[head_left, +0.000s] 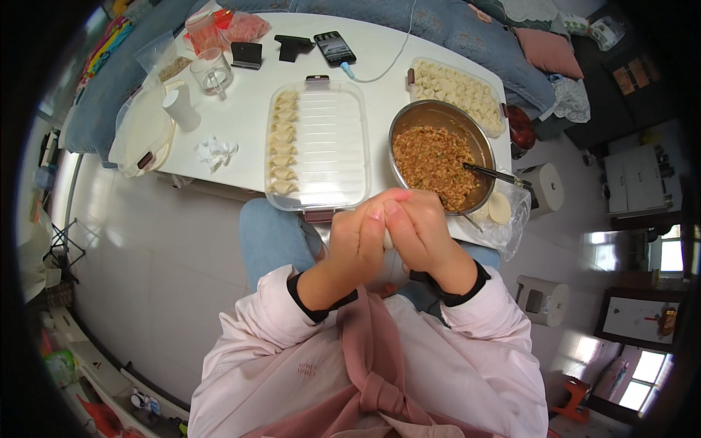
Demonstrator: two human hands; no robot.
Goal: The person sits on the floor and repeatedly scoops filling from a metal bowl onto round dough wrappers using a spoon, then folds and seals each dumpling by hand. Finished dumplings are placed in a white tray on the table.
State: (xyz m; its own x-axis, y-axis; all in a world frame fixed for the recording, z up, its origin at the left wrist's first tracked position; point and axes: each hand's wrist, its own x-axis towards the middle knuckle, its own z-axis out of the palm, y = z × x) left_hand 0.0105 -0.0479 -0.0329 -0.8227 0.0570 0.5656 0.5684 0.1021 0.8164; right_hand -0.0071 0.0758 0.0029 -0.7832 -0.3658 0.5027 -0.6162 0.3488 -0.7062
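Note:
My left hand [358,235] and my right hand [419,232] press together, thumbs side by side, around a pale dumpling [388,240], mostly hidden by the fingers. Just beyond them, to the left, a clear plastic tray [334,148] holds one column of folded dumplings [283,145] along its left side. To the right stands a steel bowl [398,112] of minced filling [432,159], with dark chopsticks [495,174] leaning on its rim. Round dough wrappers [499,207] lie on a plastic bag [512,230] beside the bowl.
A second tray [457,93] full of dumplings stands behind the bowl. On the white table [241,115] are a phone [334,48] with a cable, a glass mug [211,71], a white cup [181,108], crumpled tissue [215,152] and a clear lid [143,131].

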